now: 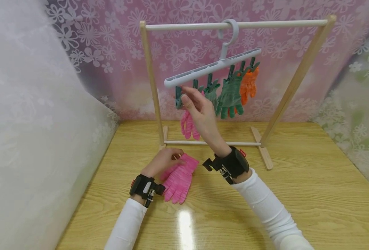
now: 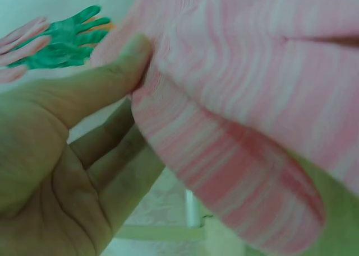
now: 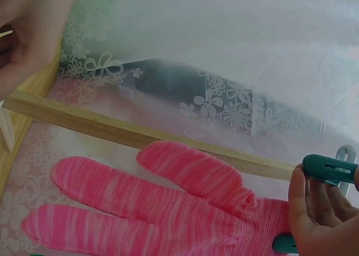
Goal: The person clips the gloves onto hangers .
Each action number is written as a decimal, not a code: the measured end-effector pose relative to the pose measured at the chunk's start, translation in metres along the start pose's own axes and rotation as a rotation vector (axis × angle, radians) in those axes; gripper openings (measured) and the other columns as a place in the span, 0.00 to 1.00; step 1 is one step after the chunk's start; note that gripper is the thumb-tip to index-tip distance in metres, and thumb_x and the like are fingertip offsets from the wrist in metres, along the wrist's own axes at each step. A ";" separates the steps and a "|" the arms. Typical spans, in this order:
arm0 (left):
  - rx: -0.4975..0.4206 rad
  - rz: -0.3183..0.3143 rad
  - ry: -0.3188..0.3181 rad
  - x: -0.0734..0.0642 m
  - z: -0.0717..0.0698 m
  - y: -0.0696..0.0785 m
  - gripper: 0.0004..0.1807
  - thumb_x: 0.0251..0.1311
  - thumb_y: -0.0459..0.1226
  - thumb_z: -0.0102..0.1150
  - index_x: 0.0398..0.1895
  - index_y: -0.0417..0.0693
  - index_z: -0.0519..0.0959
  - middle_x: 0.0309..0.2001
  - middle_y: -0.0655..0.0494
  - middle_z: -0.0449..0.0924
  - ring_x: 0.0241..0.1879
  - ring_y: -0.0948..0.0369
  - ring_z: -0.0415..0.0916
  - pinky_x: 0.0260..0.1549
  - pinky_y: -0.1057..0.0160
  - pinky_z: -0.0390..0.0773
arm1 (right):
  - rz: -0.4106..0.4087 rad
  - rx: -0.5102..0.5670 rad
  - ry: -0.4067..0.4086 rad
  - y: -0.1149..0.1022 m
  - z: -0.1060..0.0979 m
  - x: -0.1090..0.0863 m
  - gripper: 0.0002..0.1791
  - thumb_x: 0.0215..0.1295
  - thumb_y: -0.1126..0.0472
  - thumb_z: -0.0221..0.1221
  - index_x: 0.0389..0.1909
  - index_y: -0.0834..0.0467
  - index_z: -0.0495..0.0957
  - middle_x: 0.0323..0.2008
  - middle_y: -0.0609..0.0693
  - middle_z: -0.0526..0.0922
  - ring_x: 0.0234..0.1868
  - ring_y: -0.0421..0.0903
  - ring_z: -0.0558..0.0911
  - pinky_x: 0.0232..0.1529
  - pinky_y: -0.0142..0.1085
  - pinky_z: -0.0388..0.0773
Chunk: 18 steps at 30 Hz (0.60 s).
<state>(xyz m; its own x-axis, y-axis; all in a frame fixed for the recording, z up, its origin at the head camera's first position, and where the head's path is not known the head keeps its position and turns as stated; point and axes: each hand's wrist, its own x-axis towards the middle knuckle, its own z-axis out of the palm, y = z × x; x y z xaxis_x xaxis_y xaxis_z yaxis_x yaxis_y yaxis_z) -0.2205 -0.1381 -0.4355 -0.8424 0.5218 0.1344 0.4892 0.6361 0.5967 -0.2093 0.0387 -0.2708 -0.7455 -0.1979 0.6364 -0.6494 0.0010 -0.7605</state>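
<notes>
My left hand (image 1: pixel 164 162) pinches a pink knit glove (image 1: pixel 179 178) near its cuff, close over the table. In the left wrist view, thumb and fingers meet on the fabric of this pink glove (image 2: pixel 241 60), whose fingers point away from the hand. Raised to the left end of the white hanger (image 1: pixel 200 71), my right hand (image 1: pixel 204 116) pinches a dark green clip (image 1: pixel 178 98). Nothing hangs from that clip. Another pink glove (image 3: pixel 168 211) hangs beside it by its cuff, partly hidden behind the right hand in the head view.
Green gloves (image 1: pixel 231 93) and orange gloves (image 1: pixel 249 85) hang from clips further right. A wooden rack (image 1: pixel 294 83) with a white top bar (image 1: pixel 275 24) carries the hanger. Its feet stand on the wood-grain table (image 1: pixel 297 201). Floral curtain (image 1: pixel 109 52) lies behind.
</notes>
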 end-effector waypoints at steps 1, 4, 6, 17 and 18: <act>-0.008 0.008 0.000 0.000 -0.003 0.001 0.09 0.64 0.41 0.69 0.45 0.50 0.86 0.40 0.57 0.87 0.39 0.62 0.83 0.40 0.64 0.83 | -0.002 -0.001 0.002 0.000 0.000 0.000 0.20 0.79 0.67 0.50 0.68 0.68 0.70 0.66 0.61 0.75 0.64 0.53 0.78 0.62 0.42 0.77; -0.030 0.031 -0.006 -0.001 -0.013 0.005 0.07 0.64 0.40 0.69 0.43 0.50 0.86 0.40 0.58 0.87 0.40 0.62 0.84 0.42 0.64 0.84 | -0.002 -0.007 0.003 -0.001 -0.001 0.001 0.20 0.79 0.67 0.50 0.68 0.68 0.70 0.66 0.61 0.74 0.66 0.52 0.77 0.66 0.42 0.75; -0.031 0.049 -0.011 -0.001 -0.018 0.009 0.07 0.65 0.39 0.68 0.44 0.49 0.86 0.40 0.57 0.87 0.41 0.61 0.85 0.43 0.63 0.84 | 0.004 -0.014 0.001 -0.002 -0.001 0.001 0.20 0.79 0.66 0.50 0.68 0.68 0.70 0.67 0.61 0.74 0.67 0.52 0.76 0.67 0.42 0.73; -0.116 0.119 0.159 -0.008 -0.043 0.036 0.07 0.69 0.39 0.63 0.43 0.45 0.85 0.37 0.53 0.89 0.39 0.57 0.88 0.39 0.59 0.87 | 0.002 -0.012 -0.008 -0.004 -0.003 0.004 0.19 0.78 0.68 0.50 0.65 0.69 0.71 0.63 0.63 0.77 0.66 0.53 0.77 0.66 0.43 0.75; -0.119 0.110 0.176 -0.009 -0.045 0.039 0.08 0.70 0.40 0.63 0.43 0.46 0.85 0.37 0.53 0.89 0.39 0.57 0.88 0.39 0.58 0.87 | 0.004 -0.015 -0.010 -0.004 -0.003 0.004 0.19 0.78 0.68 0.50 0.65 0.69 0.71 0.62 0.63 0.77 0.66 0.53 0.77 0.65 0.43 0.75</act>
<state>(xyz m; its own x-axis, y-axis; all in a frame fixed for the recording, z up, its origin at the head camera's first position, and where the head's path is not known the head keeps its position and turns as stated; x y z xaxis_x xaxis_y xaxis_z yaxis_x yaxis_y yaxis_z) -0.2041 -0.1440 -0.3776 -0.8172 0.4704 0.3330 0.5585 0.5042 0.6587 -0.2107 0.0404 -0.2650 -0.7466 -0.2078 0.6320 -0.6488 0.0169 -0.7608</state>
